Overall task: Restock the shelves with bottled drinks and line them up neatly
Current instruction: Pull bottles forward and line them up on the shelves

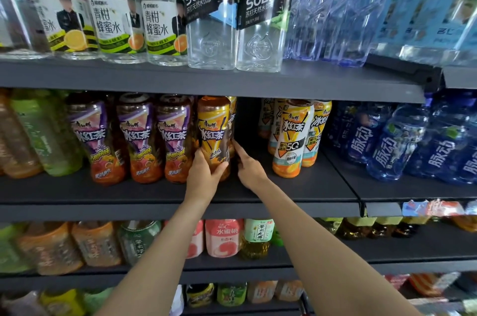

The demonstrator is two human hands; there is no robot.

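A yellow-labelled iced tea bottle (214, 129) stands upright at the front of the middle shelf (284, 186). My left hand (204, 173) is wrapped around its lower part. My right hand (249, 166) reaches past its right side, fingers extended and touching a second yellow bottle (233, 114) mostly hidden behind the first. A dark gap (247, 124) lies between these bottles and the white-labelled iced tea bottles (293, 137) to the right.
Three purple-labelled iced tea bottles (136, 137) stand just left of the yellow one. Blue drink bottles (395, 142) fill the right of the shelf. The upper shelf holds soda water bottles (260, 13); the lower shelf holds pink drink bottles (223, 237).
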